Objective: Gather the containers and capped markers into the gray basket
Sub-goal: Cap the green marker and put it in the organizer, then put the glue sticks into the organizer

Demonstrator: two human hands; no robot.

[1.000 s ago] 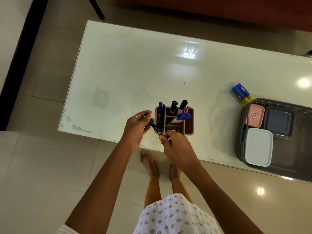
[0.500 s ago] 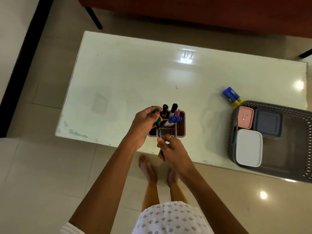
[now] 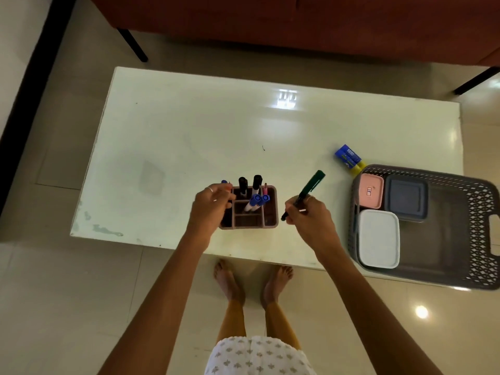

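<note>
Basket (image 3: pixel 479 212) lies to the right of the right hand (image 3: pixel 308 217), whose grip pinches the green marker (image 3: pixel 308 191) tilted up-right; left hand (image 3: pixel 209 209) grips markers at the organizer (image 3: pixel 270 217).

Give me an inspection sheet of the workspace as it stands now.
Surface: white table, glossy, chipped near edge.
Job's things: gray basket holds pink, dark gray and white containers; green marker capped; organizer holds black and blue markers.
Clutter: blue-yellow glue stick beside basket.
Grippers: right hand grips green marker; left hand at organizer's left edge, grip unclear.
Cables: nothing seen.
Surroundings: tiled floor, red-brown sofa.
</note>
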